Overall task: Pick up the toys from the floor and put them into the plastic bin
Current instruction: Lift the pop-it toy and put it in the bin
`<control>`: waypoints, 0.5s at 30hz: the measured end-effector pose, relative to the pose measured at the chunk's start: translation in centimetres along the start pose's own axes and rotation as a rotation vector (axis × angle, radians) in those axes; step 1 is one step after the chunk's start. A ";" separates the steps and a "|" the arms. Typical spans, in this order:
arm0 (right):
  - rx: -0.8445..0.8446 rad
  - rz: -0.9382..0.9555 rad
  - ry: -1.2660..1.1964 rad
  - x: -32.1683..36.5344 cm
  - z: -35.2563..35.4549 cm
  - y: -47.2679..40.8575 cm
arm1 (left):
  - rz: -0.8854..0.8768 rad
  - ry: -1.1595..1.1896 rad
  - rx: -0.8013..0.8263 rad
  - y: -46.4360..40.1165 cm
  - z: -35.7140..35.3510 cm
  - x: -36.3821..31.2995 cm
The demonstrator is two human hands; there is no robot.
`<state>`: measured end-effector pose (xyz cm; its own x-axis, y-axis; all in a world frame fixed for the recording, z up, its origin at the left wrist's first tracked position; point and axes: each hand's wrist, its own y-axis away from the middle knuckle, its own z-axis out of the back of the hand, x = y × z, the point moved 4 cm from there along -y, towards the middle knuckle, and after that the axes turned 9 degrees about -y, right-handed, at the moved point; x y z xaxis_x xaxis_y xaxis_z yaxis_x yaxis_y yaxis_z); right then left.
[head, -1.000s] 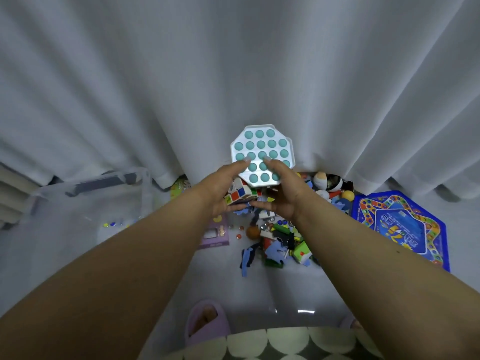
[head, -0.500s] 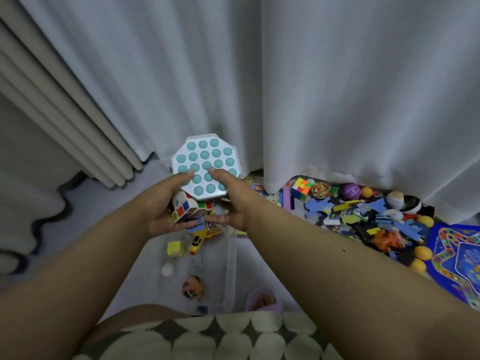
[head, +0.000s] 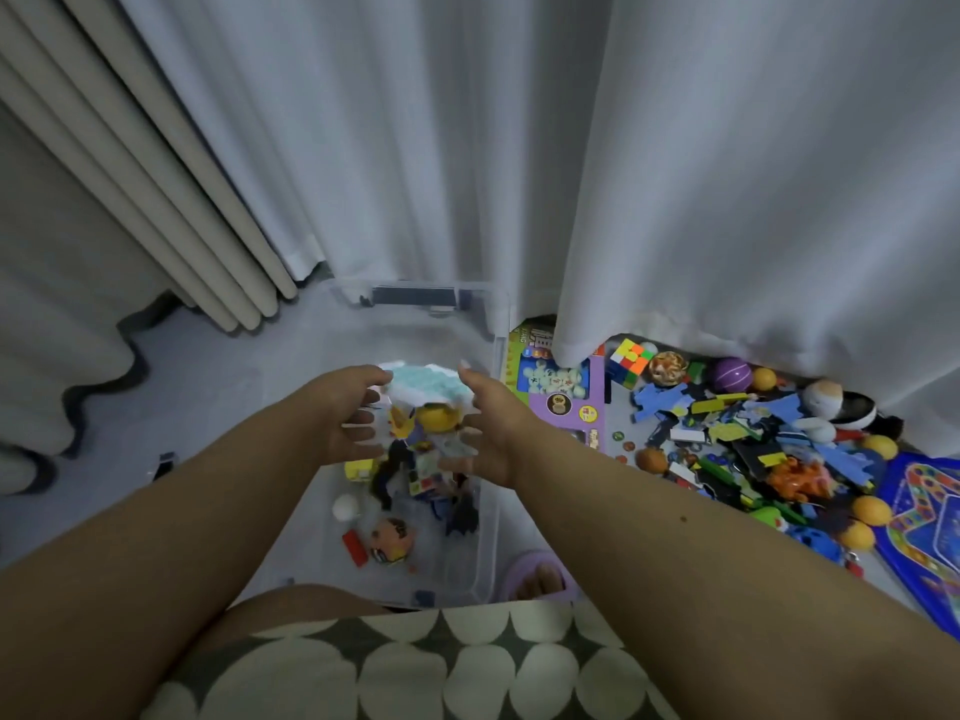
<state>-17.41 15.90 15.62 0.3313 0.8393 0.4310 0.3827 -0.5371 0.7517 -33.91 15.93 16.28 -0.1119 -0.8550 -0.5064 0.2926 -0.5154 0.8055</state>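
**Handful let go over the bin**

Half a second ago both hands held the octagonal pop-it board and a puzzle cube; now the fingers have spread and the toys are dropping. The left hand (head: 349,414) and right hand (head: 485,427) hang open, palms facing each other, gripping nothing. Between them the pop-it board (head: 427,386) shows as a pale teal blur, with a yellow toy (head: 435,417) and other blurred pieces below it, all above the clear plastic bin (head: 492,462). This load looks delivered. The view has also swung further over the bin. Plenty remains on the floor to the right: a Rubik's cube (head: 629,360), a purple ball (head: 731,375), and a blue game board (head: 922,517).
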 end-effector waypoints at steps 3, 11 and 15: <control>-0.008 0.021 -0.040 0.5 0.3 -0.4 | -0.027 -0.032 -0.022 -0.4 -0.3 -0.2; -0.052 0.191 -0.111 2.9 4.0 -0.1 | -0.192 -0.055 -0.068 0.7 -3.3 -2.7; -0.164 0.275 -0.135 4.9 9.0 1.5 | -0.314 -0.078 -0.044 2.3 -7.8 -5.1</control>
<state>-7.51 18.45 14.33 0.5184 0.6405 0.5665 0.1231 -0.7115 0.6918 -25.27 19.58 18.35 -0.2752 -0.6575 -0.7014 0.2730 -0.7530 0.5987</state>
